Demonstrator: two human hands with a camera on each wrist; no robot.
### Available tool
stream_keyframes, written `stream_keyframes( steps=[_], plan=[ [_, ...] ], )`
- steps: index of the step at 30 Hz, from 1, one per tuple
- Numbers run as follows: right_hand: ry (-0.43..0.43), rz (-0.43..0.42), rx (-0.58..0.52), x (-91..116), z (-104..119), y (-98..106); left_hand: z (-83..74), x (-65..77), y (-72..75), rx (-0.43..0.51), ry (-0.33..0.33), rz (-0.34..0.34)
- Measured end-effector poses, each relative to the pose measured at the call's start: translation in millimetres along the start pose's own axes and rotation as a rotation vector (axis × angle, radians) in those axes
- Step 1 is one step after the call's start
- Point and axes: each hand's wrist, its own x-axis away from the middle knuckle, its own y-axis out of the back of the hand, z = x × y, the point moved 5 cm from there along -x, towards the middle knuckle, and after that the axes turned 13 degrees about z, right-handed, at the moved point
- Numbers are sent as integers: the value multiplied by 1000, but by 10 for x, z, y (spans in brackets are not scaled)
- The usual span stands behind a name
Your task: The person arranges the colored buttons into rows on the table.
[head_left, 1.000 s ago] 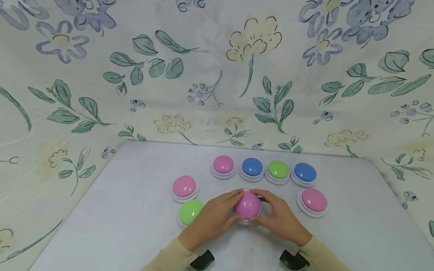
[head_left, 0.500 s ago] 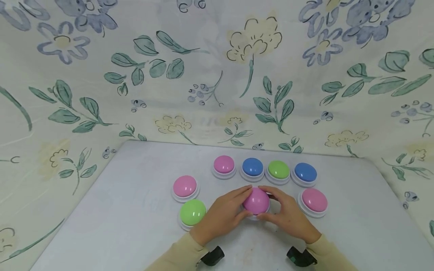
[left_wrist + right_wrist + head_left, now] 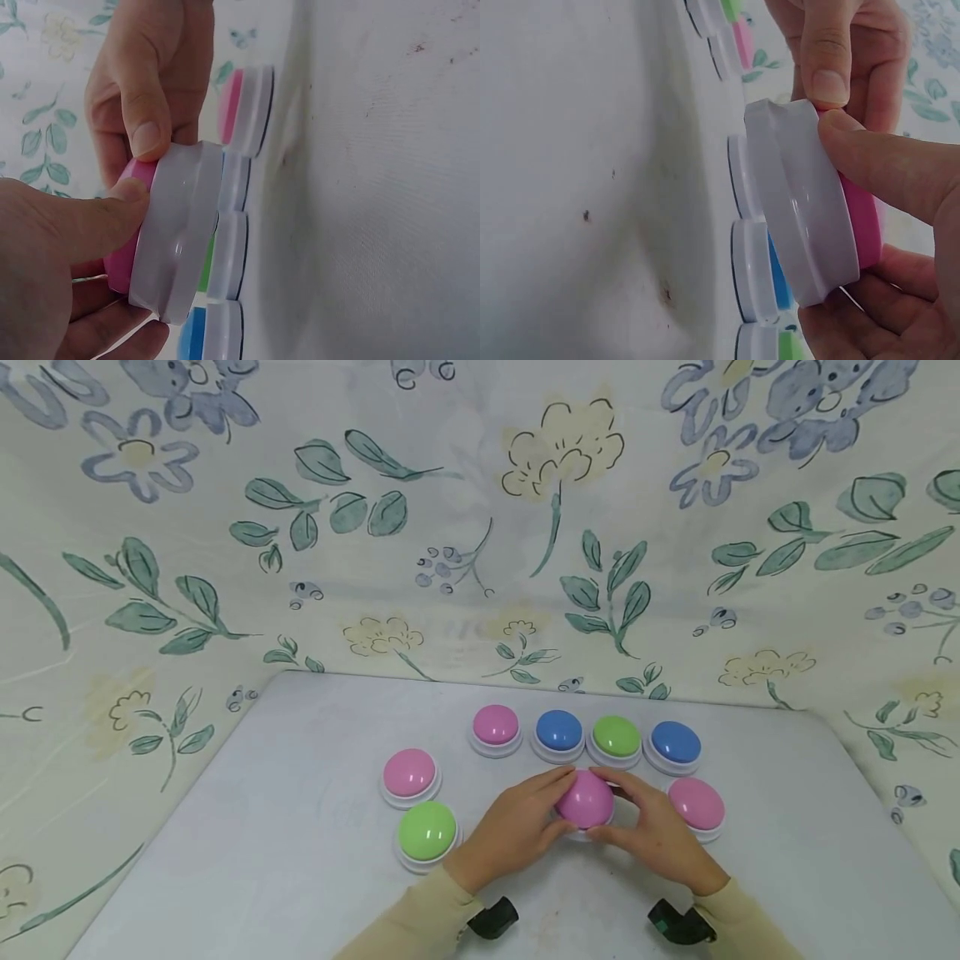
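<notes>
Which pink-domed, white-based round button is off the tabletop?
The pink-domed, white-based round button held between the left hand and right hand; the three other pink-domed buttons sit on the white tabletop.

looks like a tabletop recording spot; can't tell if home or studio. flat white table (image 3: 262,827), backed and flanked by a cream floral-print sheet (image 3: 465,443) with green leaves, blue and yellow flowers. small black wrist-worn cameras (image 3: 493,918), one per arm, point to a capture setup.
</notes>
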Motion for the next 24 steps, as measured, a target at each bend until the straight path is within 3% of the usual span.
stream_keyframes(
  steps=[15,24],
  plan=[
    [49,15,83,27,-97,143,-2,-212,-122,6,-3,-3],
    [-23,29,169,46,-123,227,-3,-327,-198,60,4,6]
  ],
)
